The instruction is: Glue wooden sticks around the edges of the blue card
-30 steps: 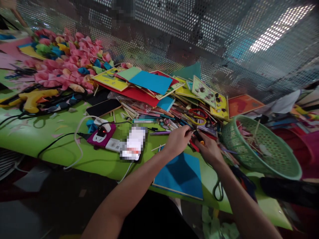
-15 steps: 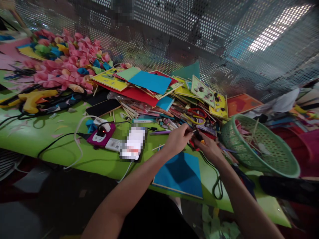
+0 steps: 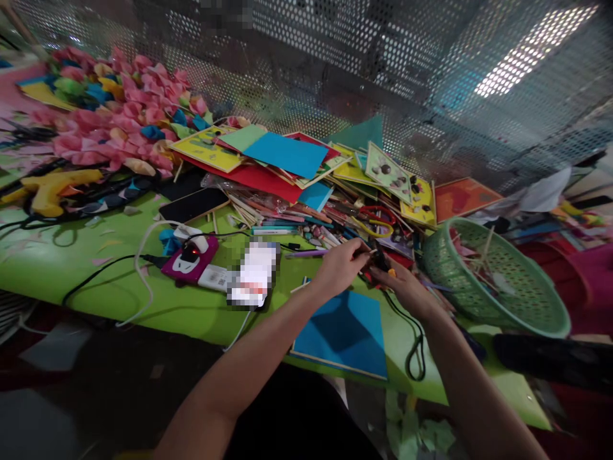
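Observation:
Above the blue square board (image 3: 338, 329), my two hands meet at the edge of a pile of craft supplies. My left hand (image 3: 342, 263) is closed in a pinch, with the end of a thin pale stick (image 3: 371, 253) showing at its fingertips. Wrapped round a dark hand tool (image 3: 380, 259) with an orange part, my right hand (image 3: 401, 285) keeps it against the stick. The fingers hide much of this tool, so its kind is unclear. A black cord (image 3: 417, 358) runs below my right hand and ends in a loop.
A lit phone (image 3: 255, 273) and a purple power strip (image 3: 192, 259) with cables lie to the left. Further left are a yellow glue gun (image 3: 60, 190) and pink paper petals (image 3: 129, 121). Coloured boards (image 3: 287, 155) are stacked behind. A green basket (image 3: 493, 281) stands right.
The view has shifted slightly, so the table things sit a little further left. Both hands keep nearly the same pose, and the dark tool has tilted slightly.

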Demonstrator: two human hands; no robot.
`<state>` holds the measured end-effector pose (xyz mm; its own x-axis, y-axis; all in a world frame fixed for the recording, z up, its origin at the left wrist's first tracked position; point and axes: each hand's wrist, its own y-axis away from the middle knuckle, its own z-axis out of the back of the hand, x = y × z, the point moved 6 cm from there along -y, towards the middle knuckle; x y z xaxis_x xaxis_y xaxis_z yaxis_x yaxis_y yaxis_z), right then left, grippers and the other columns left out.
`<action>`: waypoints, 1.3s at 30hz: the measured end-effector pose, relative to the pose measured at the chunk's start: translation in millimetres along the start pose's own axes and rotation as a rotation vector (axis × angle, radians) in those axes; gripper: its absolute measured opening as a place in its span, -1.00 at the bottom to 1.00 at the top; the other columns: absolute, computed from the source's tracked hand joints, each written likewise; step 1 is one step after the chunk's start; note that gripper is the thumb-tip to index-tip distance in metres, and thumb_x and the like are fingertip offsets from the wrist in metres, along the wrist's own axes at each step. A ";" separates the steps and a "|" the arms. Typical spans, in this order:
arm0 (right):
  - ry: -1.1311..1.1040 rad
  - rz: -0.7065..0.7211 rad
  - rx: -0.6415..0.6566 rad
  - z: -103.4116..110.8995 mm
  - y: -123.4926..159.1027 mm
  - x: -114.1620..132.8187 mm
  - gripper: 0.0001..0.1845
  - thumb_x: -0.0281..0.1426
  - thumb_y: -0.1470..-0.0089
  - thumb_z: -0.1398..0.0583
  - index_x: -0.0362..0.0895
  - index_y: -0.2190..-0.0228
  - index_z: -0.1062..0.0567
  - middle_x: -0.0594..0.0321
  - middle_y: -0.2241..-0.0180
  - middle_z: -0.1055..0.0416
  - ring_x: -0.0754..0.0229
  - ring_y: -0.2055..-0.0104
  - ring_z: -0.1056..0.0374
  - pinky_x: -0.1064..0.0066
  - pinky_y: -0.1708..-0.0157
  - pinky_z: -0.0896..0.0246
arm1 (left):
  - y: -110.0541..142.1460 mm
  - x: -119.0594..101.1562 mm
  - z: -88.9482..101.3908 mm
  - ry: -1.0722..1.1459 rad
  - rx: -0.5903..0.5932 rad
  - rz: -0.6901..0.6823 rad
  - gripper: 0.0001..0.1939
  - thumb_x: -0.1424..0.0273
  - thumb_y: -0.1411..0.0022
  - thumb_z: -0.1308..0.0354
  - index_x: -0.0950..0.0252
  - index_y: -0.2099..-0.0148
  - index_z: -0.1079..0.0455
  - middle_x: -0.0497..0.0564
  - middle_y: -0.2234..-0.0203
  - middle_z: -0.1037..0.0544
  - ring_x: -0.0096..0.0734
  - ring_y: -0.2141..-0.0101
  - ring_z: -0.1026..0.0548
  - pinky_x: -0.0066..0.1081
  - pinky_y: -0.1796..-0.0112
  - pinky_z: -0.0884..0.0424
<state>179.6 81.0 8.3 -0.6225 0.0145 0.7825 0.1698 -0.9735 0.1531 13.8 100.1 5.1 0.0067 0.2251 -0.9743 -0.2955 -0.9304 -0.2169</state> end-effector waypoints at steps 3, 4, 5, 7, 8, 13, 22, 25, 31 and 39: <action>0.097 -0.009 -0.002 1.6 0.5 5.2 -0.55 0.05 -0.18 -0.21 -0.04 0.13 -0.51 0.21 0.27 -0.56 -0.05 0.13 -0.44 0.17 0.08 -0.28 | 0.6 -1.8 1.1 -0.007 0.001 0.004 -0.93 0.45 -0.37 -0.14 0.24 0.22 -0.41 -0.03 0.32 -0.61 -0.30 0.24 -0.57 -0.43 0.23 -0.43; 0.123 -0.013 -0.002 1.9 0.6 6.8 -0.56 0.05 -0.19 -0.20 -0.03 0.13 -0.50 0.20 0.27 -0.57 -0.08 0.10 -0.45 0.15 0.05 -0.27 | 0.7 -2.3 1.4 -0.010 0.001 0.004 -0.93 0.45 -0.37 -0.13 0.24 0.22 -0.40 -0.03 0.31 -0.61 -0.30 0.24 -0.57 -0.43 0.22 -0.43; 0.149 -0.016 -0.003 2.2 0.7 8.3 -0.56 0.04 -0.19 -0.19 -0.03 0.12 -0.50 0.19 0.27 -0.57 -0.11 0.08 -0.45 0.14 0.04 -0.27 | 0.7 -2.6 1.5 -0.014 0.002 0.004 -0.93 0.46 -0.37 -0.13 0.24 0.23 -0.40 -0.03 0.31 -0.61 -0.30 0.23 -0.57 -0.43 0.22 -0.43; 0.189 -0.015 -0.003 2.3 0.8 10.4 -0.56 0.04 -0.20 -0.18 -0.02 0.11 -0.50 0.18 0.27 -0.58 -0.14 0.06 -0.46 0.12 0.03 -0.27 | 0.7 -3.2 1.5 -0.020 0.003 0.004 -0.93 0.47 -0.37 -0.13 0.24 0.23 -0.39 -0.03 0.32 -0.61 -0.29 0.23 -0.57 -0.43 0.22 -0.43; 0.199 -0.010 -0.004 2.2 0.8 11.1 -0.56 0.04 -0.20 -0.17 -0.02 0.11 -0.51 0.18 0.26 -0.59 -0.14 0.06 -0.46 0.13 0.04 -0.28 | 0.7 -3.3 1.4 -0.023 0.004 0.003 -0.92 0.47 -0.37 -0.13 0.24 0.24 -0.39 -0.03 0.32 -0.61 -0.29 0.23 -0.57 -0.43 0.22 -0.43; 0.151 0.002 0.000 0.5 -0.3 8.1 -0.55 0.03 -0.20 -0.18 -0.05 0.11 -0.53 0.16 0.17 -0.60 -0.02 0.18 -0.49 0.22 0.17 -0.33 | 0.3 -3.1 1.2 -0.037 0.006 0.003 -0.91 0.48 -0.36 -0.12 0.24 0.26 -0.36 -0.03 0.33 -0.59 -0.28 0.23 -0.57 -0.42 0.22 -0.43; 0.068 -0.016 -0.019 -2.5 -1.1 4.0 -0.44 0.11 -0.12 -0.21 -0.15 0.19 -0.52 0.23 0.45 -0.50 0.19 0.51 -0.33 0.36 0.51 -0.16 | 0.2 -4.3 1.1 -0.065 0.020 -0.002 -0.90 0.47 -0.37 -0.11 0.24 0.26 -0.36 -0.03 0.32 -0.58 -0.28 0.22 -0.55 -0.43 0.22 -0.40; 0.083 -0.010 -0.033 -4.0 -0.8 3.8 -0.44 0.11 -0.11 -0.20 -0.15 0.23 -0.52 0.24 0.47 -0.48 0.19 0.52 -0.32 0.37 0.55 -0.11 | 0.9 -4.6 1.1 -0.071 0.025 0.002 -0.89 0.46 -0.38 -0.11 0.24 0.27 -0.35 -0.04 0.35 -0.56 -0.29 0.25 -0.54 -0.44 0.25 -0.39; 0.216 0.046 -0.122 -5.5 -0.1 6.6 -0.51 0.03 -0.17 -0.14 -0.14 0.23 -0.53 0.22 0.43 -0.52 0.14 0.47 -0.37 0.34 0.47 -0.17 | 1.3 -2.5 0.2 -0.075 0.031 0.018 -0.87 0.46 -0.38 -0.10 0.23 0.29 -0.34 -0.06 0.41 -0.55 -0.34 0.32 -0.54 -0.45 0.27 -0.40; 0.243 0.020 -0.109 -4.1 -0.8 2.6 -0.57 0.01 -0.17 -0.14 -0.11 0.26 -0.51 0.24 0.46 -0.52 0.10 0.44 -0.41 0.32 0.40 -0.23 | -0.3 3.0 -2.2 -0.081 0.038 0.039 -0.88 0.45 -0.38 -0.10 0.24 0.27 -0.38 -0.04 0.39 -0.57 -0.31 0.29 -0.56 -0.43 0.24 -0.43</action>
<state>174.7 80.9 7.7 -0.7874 -0.0472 0.6147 0.1089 -0.9920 0.0633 16.0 100.5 2.1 -0.0829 0.2129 -0.9736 -0.3297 -0.9278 -0.1748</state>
